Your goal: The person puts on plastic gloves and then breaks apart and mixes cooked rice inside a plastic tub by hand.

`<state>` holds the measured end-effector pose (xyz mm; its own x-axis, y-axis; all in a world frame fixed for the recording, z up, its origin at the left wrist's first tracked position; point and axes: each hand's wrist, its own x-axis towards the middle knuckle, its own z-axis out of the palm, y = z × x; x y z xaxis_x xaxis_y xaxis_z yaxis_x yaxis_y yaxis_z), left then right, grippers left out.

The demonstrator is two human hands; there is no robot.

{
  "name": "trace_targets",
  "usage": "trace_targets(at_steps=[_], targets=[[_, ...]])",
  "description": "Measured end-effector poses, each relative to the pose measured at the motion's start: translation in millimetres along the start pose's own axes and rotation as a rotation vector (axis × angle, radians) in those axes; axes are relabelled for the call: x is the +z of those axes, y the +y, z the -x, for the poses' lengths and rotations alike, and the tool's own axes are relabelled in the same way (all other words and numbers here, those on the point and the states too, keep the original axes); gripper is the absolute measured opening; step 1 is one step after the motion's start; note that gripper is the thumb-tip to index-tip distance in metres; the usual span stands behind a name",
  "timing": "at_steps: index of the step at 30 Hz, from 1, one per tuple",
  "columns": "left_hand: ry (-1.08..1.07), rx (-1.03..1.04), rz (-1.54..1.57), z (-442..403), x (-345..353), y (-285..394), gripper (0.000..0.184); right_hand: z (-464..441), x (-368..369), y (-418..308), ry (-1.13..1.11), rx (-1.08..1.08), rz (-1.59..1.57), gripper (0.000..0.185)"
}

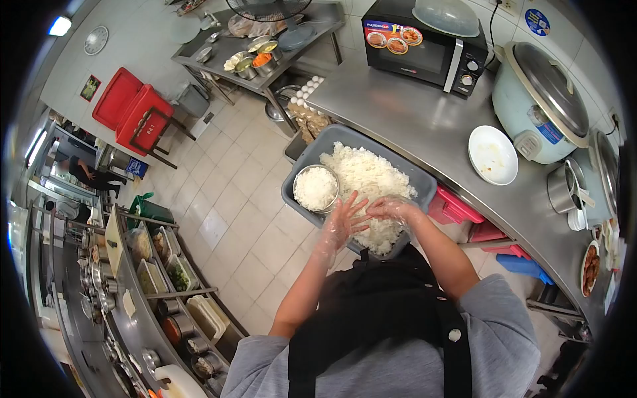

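Observation:
A grey plastic tub (296, 166) in front of me holds a large heap of cooked white rice (371, 169). In the tub's left end sits a round metal bowl (334, 205) filled with rice. My left hand (340, 224), in a clear plastic glove, is open with its fingers spread, just below the bowl. My right hand (396, 211), also in clear plastic, is over the rice with its fingers drawn together, pointing left toward the left hand. Whether anything is between those fingers is too small to see.
A steel counter (398, 109) carries a microwave (424, 50), a rice cooker (541, 106) and a used white plate (493, 156). Eggs (306, 91) stand behind the tub. A shelf rack (142, 285) with food containers is at left. A person (89, 171) is far left.

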<state>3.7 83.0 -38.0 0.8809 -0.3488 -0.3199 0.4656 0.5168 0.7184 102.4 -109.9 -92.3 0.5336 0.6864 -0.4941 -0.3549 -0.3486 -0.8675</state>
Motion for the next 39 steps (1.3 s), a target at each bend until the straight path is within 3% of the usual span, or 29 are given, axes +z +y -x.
trace_targets(at_steps=[4,7,9,10,12,14,16,17,19,21,22,23,25,29,32,35,39], targets=[[-0.035,0.017,-0.087,0,2,0,0.085,-6,4,-2,0.162,0.064,0.103,0.033],[-0.055,0.071,-0.123,4,13,-3,0.081,-15,15,10,0.317,-0.043,0.145,0.021],[-0.118,0.154,-0.275,-6,14,-12,0.078,-27,22,18,0.595,-0.180,0.459,0.017],[-0.180,0.239,-0.428,-9,14,-15,0.075,-26,22,19,0.596,-0.180,0.458,0.017],[-0.116,0.187,-0.453,6,31,-14,0.073,-22,20,18,0.573,-0.268,0.102,0.013],[-0.047,0.135,-0.477,12,37,-15,0.071,-27,13,20,0.558,-0.235,0.138,0.014],[-0.035,0.247,-0.342,8,34,-18,0.073,-21,7,10,0.544,-0.201,0.177,0.015],[-0.034,0.247,-0.342,8,30,-19,0.073,-15,2,6,0.484,-0.261,0.108,0.017],[0.020,0.170,-0.046,19,27,-8,0.075,1,-1,-20,0.412,-0.315,0.035,0.019],[0.031,0.149,-0.045,24,24,-3,0.076,16,-4,-53,0.373,-0.454,0.284,0.033],[0.035,0.130,-0.049,23,24,-2,0.076,29,-6,-71,0.245,-0.376,0.381,0.041],[0.033,0.130,-0.050,22,25,-3,0.076,33,-8,-80,0.247,-0.377,0.381,0.041],[0.079,0.123,-0.102,19,22,-5,0.074,35,-8,-90,-0.010,-0.162,0.627,0.040],[0.011,0.140,-0.255,16,18,-9,0.073,23,-13,-78,0.015,-0.200,0.466,0.039],[0.037,0.149,-0.272,16,19,-12,0.071,26,0,-73,0.083,-0.108,0.459,0.037],[0.020,0.213,-0.256,14,16,-13,0.071,21,4,-61,0.064,-0.149,0.382,0.031],[0.006,0.195,-0.235,9,19,-14,0.072,-10,6,-26,0.209,-0.308,0.364,0.017]])
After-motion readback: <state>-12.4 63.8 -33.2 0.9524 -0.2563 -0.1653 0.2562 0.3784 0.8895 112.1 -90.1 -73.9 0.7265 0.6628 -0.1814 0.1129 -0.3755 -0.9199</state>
